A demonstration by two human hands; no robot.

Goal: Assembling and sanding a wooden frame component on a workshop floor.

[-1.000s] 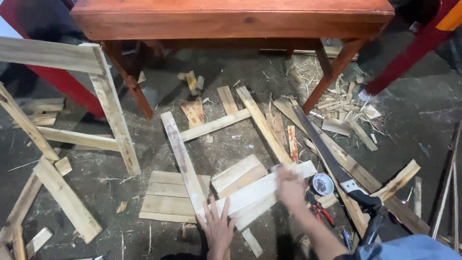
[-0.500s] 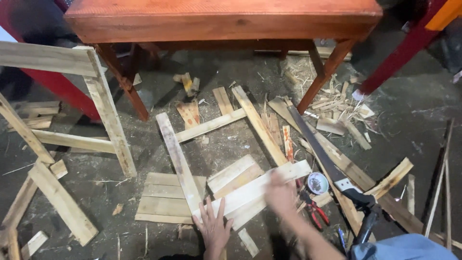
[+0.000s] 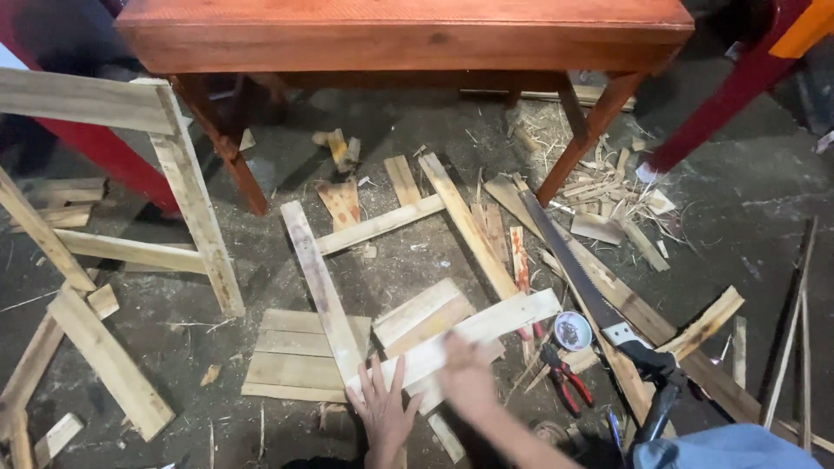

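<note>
Though your right hand shows near the bottom of the view, it is smeared by blur, so you cannot tell whether its fingers are curled or flat; it lies over the near end of the long pale plank. Your forearm runs off the lower edge, and a fold of blue cloth cuts in at the bottom right corner. Your left hand is sharp: open, fingers spread, palm down, fingertips touching the plank's near end where it crosses the upright slat. It grips nothing.

That plank lies on the floor, slanting from your hands up and right toward the small round tin, which sits just beside its far end. What the tin holds is too small to make out, only dark specks. A short board lies tucked partly under the plank, and a panel of joined boards rests left of the slat.

Right of your right hand lie red-handled pliers, and the handsaw stretches diagonally, its black handle near the blue cloth. The red-brown wooden table is cut off at the top, and the pale wooden frame runs out at the left edge. Wood scraps pile by the table's right leg.
</note>
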